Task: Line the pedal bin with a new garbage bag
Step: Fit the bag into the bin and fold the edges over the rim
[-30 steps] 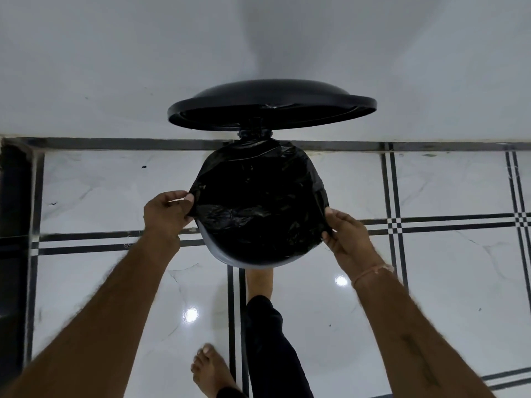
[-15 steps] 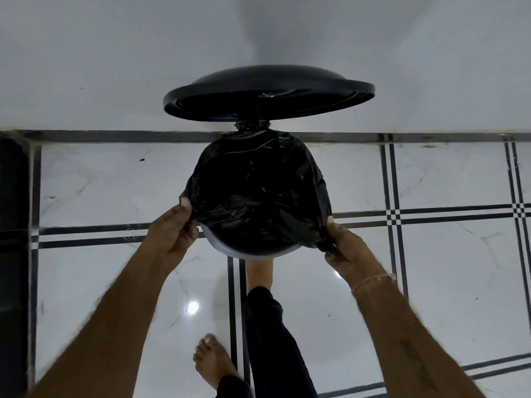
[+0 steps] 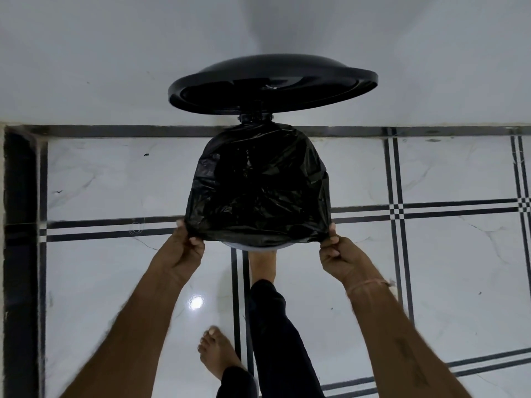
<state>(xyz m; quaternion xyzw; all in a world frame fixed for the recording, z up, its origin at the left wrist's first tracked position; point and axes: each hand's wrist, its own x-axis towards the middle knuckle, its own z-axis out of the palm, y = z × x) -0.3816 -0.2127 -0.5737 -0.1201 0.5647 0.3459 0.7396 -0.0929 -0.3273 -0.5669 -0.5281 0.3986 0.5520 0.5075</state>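
The pedal bin stands against the white wall with its black lid tipped up and open. A black garbage bag is spread over the bin's mouth and covers almost all of it. Only a thin grey sliver of the bin's near rim shows below the bag. My left hand pinches the bag's near-left corner. My right hand pinches the near-right corner. The bag's edge is stretched straight between them. The bin's body and pedal are hidden under the bag.
White marble floor with black inlay lines surrounds the bin. One bare foot reaches under the bin's front; the other foot stands further back. A black border strip runs along the left.
Both hands moved from the bin's sides to its near edge, drawing the bag's rim toward me and down over the front. Much less of the grey rim shows.
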